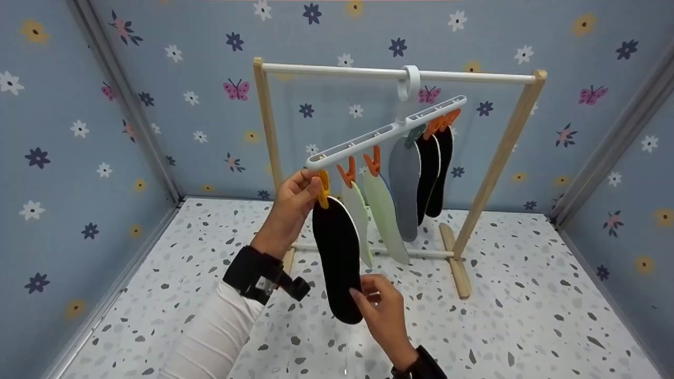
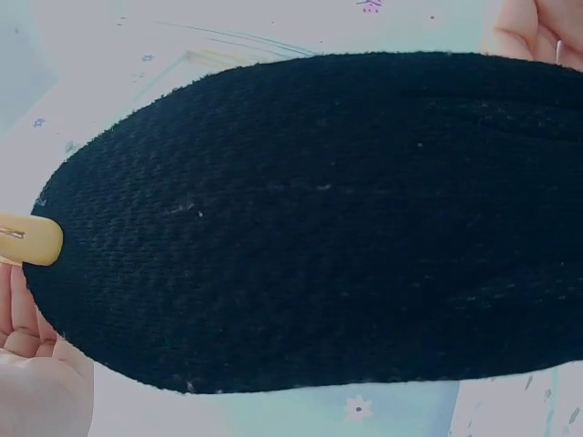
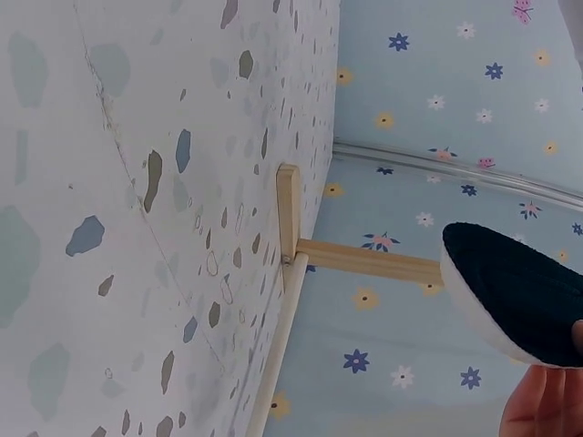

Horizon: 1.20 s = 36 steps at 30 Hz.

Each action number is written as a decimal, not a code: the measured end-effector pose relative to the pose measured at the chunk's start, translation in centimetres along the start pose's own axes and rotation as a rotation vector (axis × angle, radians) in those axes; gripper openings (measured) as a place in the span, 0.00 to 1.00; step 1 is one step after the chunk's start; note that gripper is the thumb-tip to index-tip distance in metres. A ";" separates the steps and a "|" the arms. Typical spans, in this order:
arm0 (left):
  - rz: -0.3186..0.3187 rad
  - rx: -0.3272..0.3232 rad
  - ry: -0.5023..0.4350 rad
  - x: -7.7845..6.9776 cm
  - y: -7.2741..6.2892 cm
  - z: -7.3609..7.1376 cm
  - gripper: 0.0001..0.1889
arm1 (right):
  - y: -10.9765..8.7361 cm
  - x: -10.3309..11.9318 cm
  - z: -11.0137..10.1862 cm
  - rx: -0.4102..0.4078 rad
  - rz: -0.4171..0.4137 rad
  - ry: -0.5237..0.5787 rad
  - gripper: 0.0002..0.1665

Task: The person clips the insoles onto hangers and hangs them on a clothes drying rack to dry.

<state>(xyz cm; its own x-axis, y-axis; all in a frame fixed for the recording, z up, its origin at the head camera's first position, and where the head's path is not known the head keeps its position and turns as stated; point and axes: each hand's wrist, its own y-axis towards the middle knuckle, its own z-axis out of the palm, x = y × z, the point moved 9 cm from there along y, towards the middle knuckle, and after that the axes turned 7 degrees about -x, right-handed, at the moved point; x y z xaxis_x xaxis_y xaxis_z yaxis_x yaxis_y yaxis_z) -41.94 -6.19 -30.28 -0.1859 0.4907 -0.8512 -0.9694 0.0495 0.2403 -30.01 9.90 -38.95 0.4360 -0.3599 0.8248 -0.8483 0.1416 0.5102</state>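
Observation:
A black insole (image 1: 337,258) hangs from a yellow clothes clip (image 1: 323,192) at the near left end of a white clip hanger (image 1: 363,141). My left hand (image 1: 289,205) pinches that clip between thumb and fingers. Lower down, my right hand (image 1: 387,316) holds the insole's right edge near its bottom end, thumb on the black face. In the left wrist view, the clip (image 2: 32,240) bites the insole's rounded end. The right wrist view shows the insole's pale underside, with my right fingers (image 3: 542,401) against it.
Farther along the hanger, orange clips (image 1: 373,160) and a dark green clip (image 1: 415,136) hold pale green insoles (image 1: 387,218), a grey insole (image 1: 404,189) and two black ones. A wooden rack (image 1: 495,163) with a white top bar (image 1: 337,69) carries the hanger. Flowered walls surround the speckled surface (image 1: 526,316).

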 end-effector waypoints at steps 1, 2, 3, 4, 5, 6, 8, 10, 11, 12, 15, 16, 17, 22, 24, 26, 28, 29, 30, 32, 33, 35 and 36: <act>-0.009 -0.010 0.002 0.1 0.0 -0.1 0.09 | 0.0 -0.2 0.1 0.004 0.009 -0.002 0.09; -0.018 -0.022 0.004 0.2 -0.1 -0.3 0.09 | 0.0 -0.3 0.2 0.008 0.017 -0.002 0.09; -0.026 -0.031 0.008 0.3 -0.2 -0.4 0.10 | 0.0 -0.5 0.3 0.011 0.026 0.000 0.09; -0.031 -0.037 0.014 0.3 -0.2 -0.5 0.10 | 0.0 -0.6 0.4 0.015 0.037 -0.001 0.09; -0.034 -0.044 0.019 0.4 -0.3 -0.6 0.10 | 0.1 -0.8 0.5 0.019 0.046 -0.001 0.09; -0.033 -0.049 0.025 0.4 -0.3 -0.8 0.11 | 0.1 -0.8 0.6 0.021 0.051 0.000 0.09; -0.032 -0.061 0.028 0.4 -0.5 -1.1 0.12 | 0.1 -0.9 0.7 0.022 0.057 -0.002 0.09; -0.021 -0.071 0.020 0.3 -0.6 -1.5 0.15 | 0.2 -0.9 0.8 0.022 0.056 -0.008 0.09; -0.016 -0.079 0.013 0.3 -0.7 -1.7 0.18 | 0.2 -0.9 0.9 0.021 0.053 -0.009 0.09; -0.010 -0.087 0.004 0.3 -0.9 -2.0 0.22 | 0.2 -0.9 0.9 0.020 0.050 -0.008 0.09; 0.012 -0.100 -0.018 0.4 -1.5 -2.8 0.29 | 0.2 -1.2 1.2 0.012 0.042 -0.005 0.09; 0.016 -0.107 -0.015 0.4 -1.8 -3.1 0.30 | 0.2 -1.4 1.2 0.008 0.035 -0.001 0.09; 0.021 -0.113 -0.014 0.6 -2.2 -3.4 0.31 | 0.2 -1.8 1.4 0.006 0.035 -0.001 0.09; 0.021 -0.139 0.003 1.6 -3.9 -4.4 0.25 | 0.4 -4.0 2.2 -0.001 0.031 -0.003 0.09; 0.017 -0.145 -0.009 2.2 -4.5 -4.7 0.21 | 0.4 -4.7 2.4 0.002 0.036 -0.006 0.08; 0.020 -0.150 -0.026 2.6 -5.1 -5.0 0.19 | 0.3 -5.6 2.7 0.004 0.033 -0.006 0.08; 0.020 -0.158 -0.042 3.0 -5.8 -5.2 0.17 | 0.3 -5.8 2.8 0.001 0.034 -0.005 0.08; 0.020 -0.161 -0.051 3.1 -6.1 -5.4 0.17 | 0.3 -5.9 2.8 0.001 0.038 -0.002 0.08; 0.019 -0.163 -0.058 3.3 -6.4 -5.5 0.16 | 0.3 -6.0 2.9 -0.002 0.036 -0.002 0.07; 0.016 -0.168 -0.077 3.7 -7.0 -5.7 0.16 | 0.3 -6.1 3.0 -0.006 0.037 0.002 0.07; 0.015 -0.168 -0.085 3.8 -7.3 -5.8 0.16 | 0.3 -6.2 3.1 -0.006 0.040 0.002 0.07; 0.018 -0.166 -0.098 4.2 -7.7 -5.9 0.16 | 0.4 -6.3 3.3 -0.005 0.049 0.003 0.07; 0.019 -0.163 -0.098 4.3 -7.9 -6.0 0.15 | 0.4 -6.4 3.3 -0.006 0.053 0.004 0.07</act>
<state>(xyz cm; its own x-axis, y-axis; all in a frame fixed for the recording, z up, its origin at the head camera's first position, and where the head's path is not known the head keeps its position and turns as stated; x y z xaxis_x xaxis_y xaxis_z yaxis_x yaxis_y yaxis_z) -36.08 -9.67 -38.63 -0.1953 0.5733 -0.7957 -0.9805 -0.0980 0.1701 -34.11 9.16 -44.85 0.3919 -0.3479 0.8517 -0.8684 0.1657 0.4673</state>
